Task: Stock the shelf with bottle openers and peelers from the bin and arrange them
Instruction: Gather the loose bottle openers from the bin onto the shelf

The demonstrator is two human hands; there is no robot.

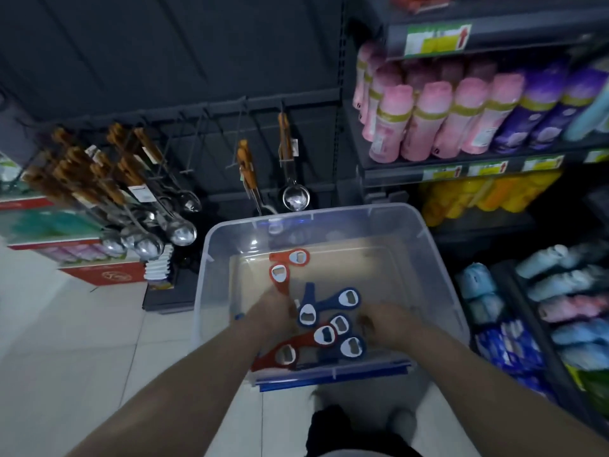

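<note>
A clear plastic bin point(428, 245) stands on the floor below the hook rack. Several red and blue bottle openers lie inside it toward the near wall. My left hand point(273, 311) reaches into the bin and grips the handle of a red bottle opener point(279, 273), whose head sticks out beyond my fingers. Another red opener point(296, 257) lies just behind it. My right hand point(387, 324) is in the bin too, fingers bent down beside the blue bottle openers point(344, 298); blur hides whether it holds one. No peelers can be made out.
A dark hook rack point(211, 110) behind the bin carries wood-handled ladles point(178, 225) at left and a strainer point(296, 196) in the middle, with bare hooks between. Shelves at right hold pink bottles point(425, 123) and soft packs point(566, 308). White floor tiles point(66, 324) spread to the left.
</note>
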